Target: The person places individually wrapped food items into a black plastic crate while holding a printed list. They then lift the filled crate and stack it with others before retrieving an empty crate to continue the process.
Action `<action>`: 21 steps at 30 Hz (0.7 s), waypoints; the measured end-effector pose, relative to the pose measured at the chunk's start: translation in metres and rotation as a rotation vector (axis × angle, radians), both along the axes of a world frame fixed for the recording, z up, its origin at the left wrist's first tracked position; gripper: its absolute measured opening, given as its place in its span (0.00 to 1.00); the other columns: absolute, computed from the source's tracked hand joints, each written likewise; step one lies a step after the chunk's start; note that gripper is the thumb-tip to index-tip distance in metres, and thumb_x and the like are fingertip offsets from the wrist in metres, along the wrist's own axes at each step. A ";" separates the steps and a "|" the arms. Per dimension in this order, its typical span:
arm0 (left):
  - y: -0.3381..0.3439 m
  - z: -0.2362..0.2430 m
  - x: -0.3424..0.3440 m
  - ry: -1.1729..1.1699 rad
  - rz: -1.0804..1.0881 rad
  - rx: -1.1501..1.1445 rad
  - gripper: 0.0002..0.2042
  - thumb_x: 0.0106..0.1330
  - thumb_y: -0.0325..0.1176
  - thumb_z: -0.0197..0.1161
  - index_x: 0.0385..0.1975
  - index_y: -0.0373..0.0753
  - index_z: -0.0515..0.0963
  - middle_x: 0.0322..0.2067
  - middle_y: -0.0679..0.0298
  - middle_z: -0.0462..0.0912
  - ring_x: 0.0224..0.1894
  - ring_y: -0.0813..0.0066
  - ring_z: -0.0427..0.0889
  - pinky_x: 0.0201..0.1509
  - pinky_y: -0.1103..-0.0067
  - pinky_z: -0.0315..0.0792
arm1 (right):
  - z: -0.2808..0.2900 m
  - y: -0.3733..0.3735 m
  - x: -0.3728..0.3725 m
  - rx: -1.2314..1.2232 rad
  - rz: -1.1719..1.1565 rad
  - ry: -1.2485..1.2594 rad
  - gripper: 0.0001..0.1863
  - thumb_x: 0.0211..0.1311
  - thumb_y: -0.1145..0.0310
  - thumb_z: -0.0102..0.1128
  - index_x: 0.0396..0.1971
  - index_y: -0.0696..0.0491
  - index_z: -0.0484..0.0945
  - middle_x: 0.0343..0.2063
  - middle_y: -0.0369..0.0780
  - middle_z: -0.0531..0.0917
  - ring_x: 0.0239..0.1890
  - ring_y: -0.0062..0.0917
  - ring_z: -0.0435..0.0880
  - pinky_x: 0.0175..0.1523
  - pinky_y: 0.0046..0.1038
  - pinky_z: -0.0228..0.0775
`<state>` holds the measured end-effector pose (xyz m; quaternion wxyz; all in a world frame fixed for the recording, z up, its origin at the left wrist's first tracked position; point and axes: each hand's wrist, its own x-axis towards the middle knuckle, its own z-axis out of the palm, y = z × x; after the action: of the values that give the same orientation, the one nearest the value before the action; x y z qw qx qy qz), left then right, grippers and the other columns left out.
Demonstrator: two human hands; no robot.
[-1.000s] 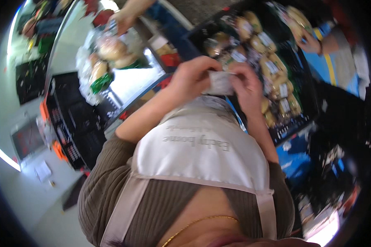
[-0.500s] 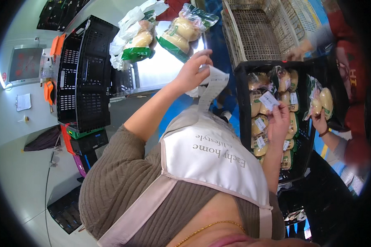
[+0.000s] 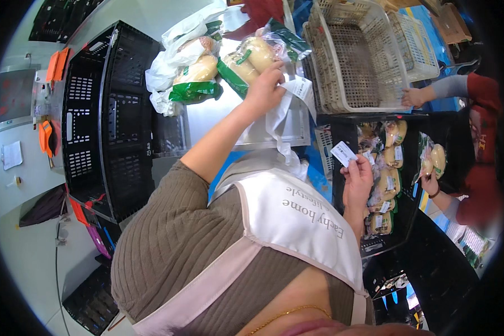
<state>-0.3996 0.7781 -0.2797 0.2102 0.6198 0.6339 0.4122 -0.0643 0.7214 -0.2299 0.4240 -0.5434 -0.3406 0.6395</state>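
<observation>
My left hand [image 3: 265,91] has its fingers curled against a clear bag of pale, oblong produce [image 3: 257,56] with green trim. A strip of white labels [image 3: 301,88] is pinched at its thumb side and trails down towards my apron. Beside that bag, a similar bag of produce [image 3: 199,73] lies partly in white plastic, both on a shiny metal surface [image 3: 204,126]. My right hand [image 3: 357,180] pinches a single white label [image 3: 343,153] between thumb and fingers, at the near left side of a black crate [image 3: 350,131] holding several labelled bags.
An open greyish plastic basket [image 3: 355,103] stands beyond the black crate. At the right, a co-worker's one hand [image 3: 413,98] touches its rim, and their other hand [image 3: 430,183] holds a bag of produce [image 3: 433,158]. Tall black crates [image 3: 111,112] stand at the left.
My left hand has come down against the bag of produce with the label strip. My right hand and its label have shifted left from over the crate's bags. The whole view has also shifted.
</observation>
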 end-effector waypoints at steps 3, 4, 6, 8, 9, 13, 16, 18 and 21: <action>-0.016 0.015 0.002 -0.278 -0.086 -0.068 0.08 0.53 0.22 0.63 0.31 0.36 0.72 0.57 0.48 0.71 0.54 0.54 0.76 0.51 0.71 0.74 | 0.002 0.002 -0.017 -0.039 -0.030 0.132 0.08 0.68 0.76 0.52 0.45 0.57 0.71 0.38 0.39 0.78 0.33 0.17 0.75 0.39 0.21 0.71; -0.024 0.041 0.005 -0.420 -0.194 -0.186 0.06 0.56 0.21 0.62 0.32 0.35 0.72 0.53 0.52 0.75 0.50 0.65 0.78 0.49 0.76 0.74 | 0.002 0.001 -0.021 -0.052 -0.050 0.189 0.09 0.68 0.77 0.51 0.46 0.57 0.70 0.39 0.39 0.78 0.33 0.17 0.74 0.39 0.22 0.71; -0.041 0.058 0.005 -0.792 -0.435 -0.388 0.06 0.61 0.18 0.57 0.35 0.35 0.72 0.46 0.60 0.79 0.49 0.75 0.76 0.52 0.79 0.72 | 0.004 0.005 -0.036 -0.030 -0.025 0.276 0.09 0.68 0.77 0.50 0.47 0.57 0.69 0.39 0.40 0.78 0.34 0.19 0.74 0.41 0.25 0.70; -0.054 0.074 0.006 -0.982 -0.510 -0.434 0.06 0.63 0.17 0.56 0.37 0.34 0.71 0.40 0.65 0.80 0.45 0.79 0.77 0.51 0.80 0.72 | 0.014 0.014 -0.057 -0.001 0.009 0.342 0.09 0.68 0.76 0.51 0.47 0.56 0.69 0.39 0.39 0.77 0.34 0.20 0.74 0.42 0.27 0.70; -0.057 0.076 0.002 -1.059 -0.544 -0.491 0.07 0.63 0.19 0.58 0.38 0.35 0.71 0.38 0.66 0.79 0.43 0.80 0.76 0.49 0.81 0.72 | 0.014 0.021 -0.064 0.017 0.043 0.415 0.12 0.68 0.74 0.52 0.50 0.55 0.69 0.39 0.38 0.77 0.36 0.22 0.75 0.44 0.27 0.69; -0.069 0.076 -0.013 -1.026 -0.542 -0.495 0.07 0.61 0.20 0.59 0.38 0.34 0.73 0.37 0.66 0.79 0.43 0.80 0.77 0.48 0.82 0.71 | 0.034 0.046 -0.114 0.055 0.110 0.419 0.22 0.67 0.75 0.53 0.60 0.53 0.64 0.48 0.39 0.74 0.44 0.23 0.75 0.47 0.26 0.70; -0.075 0.065 -0.031 -0.908 -0.403 -0.342 0.07 0.60 0.20 0.59 0.37 0.35 0.74 0.42 0.63 0.78 0.46 0.78 0.76 0.50 0.80 0.71 | 0.032 0.061 -0.143 0.274 0.315 0.131 0.35 0.65 0.78 0.53 0.69 0.50 0.52 0.59 0.46 0.69 0.53 0.28 0.73 0.56 0.30 0.69; -0.077 0.055 -0.046 -0.755 -0.230 -0.190 0.07 0.57 0.21 0.60 0.35 0.36 0.75 0.52 0.59 0.74 0.50 0.75 0.75 0.52 0.78 0.70 | 0.033 0.080 -0.168 0.494 0.526 -0.250 0.39 0.59 0.79 0.55 0.70 0.52 0.51 0.63 0.47 0.66 0.58 0.32 0.71 0.61 0.32 0.65; -0.078 0.049 -0.069 -0.454 -0.009 -0.127 0.08 0.55 0.20 0.61 0.34 0.37 0.74 0.60 0.57 0.70 0.52 0.73 0.75 0.51 0.79 0.70 | 0.040 0.098 -0.224 0.937 0.722 -0.684 0.37 0.53 0.77 0.59 0.66 0.51 0.59 0.59 0.45 0.71 0.60 0.38 0.70 0.64 0.36 0.61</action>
<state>-0.4691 0.7004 -0.2309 0.3878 0.4995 0.5923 0.4993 -0.2880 0.8198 -0.1896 0.2432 -0.3264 -0.8563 0.3179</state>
